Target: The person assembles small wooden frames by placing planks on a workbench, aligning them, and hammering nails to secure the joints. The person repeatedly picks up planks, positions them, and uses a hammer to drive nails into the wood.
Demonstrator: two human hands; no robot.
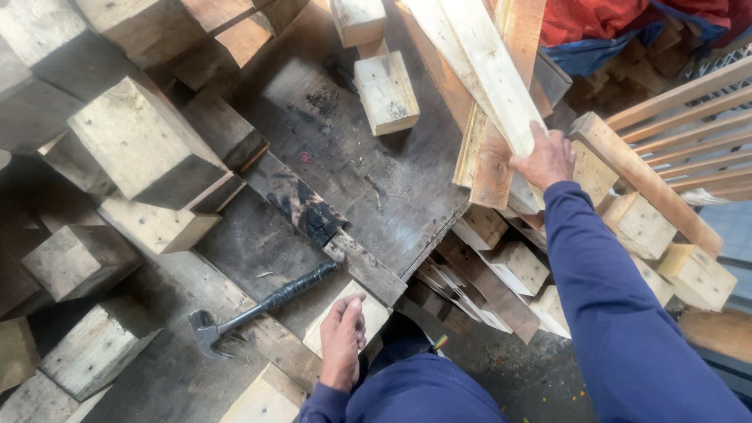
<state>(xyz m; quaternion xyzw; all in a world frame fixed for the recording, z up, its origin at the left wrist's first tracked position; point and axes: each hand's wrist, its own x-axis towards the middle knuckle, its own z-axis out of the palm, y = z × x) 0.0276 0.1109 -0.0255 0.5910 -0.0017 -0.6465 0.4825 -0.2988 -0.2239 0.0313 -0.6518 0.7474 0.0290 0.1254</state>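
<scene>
My right hand (546, 159) reaches forward and grips the near end of a long pale wooden plank (478, 63) that lies on top of other planks at the upper right. My left hand (342, 340) rests flat, fingers together, on a small pale wood block (368, 313) at the bottom centre. A claw hammer (258, 305) with a black handle lies on the dark board just left of my left hand, its head toward the lower left. Both arms wear dark blue sleeves.
Several chunky wood blocks (145, 145) are heaped on the left and at the lower left. A wide dark worn board (368, 172) fills the middle, with a cut block (386, 92) on it. More blocks (638, 227) and a slatted pallet (689, 141) lie at the right.
</scene>
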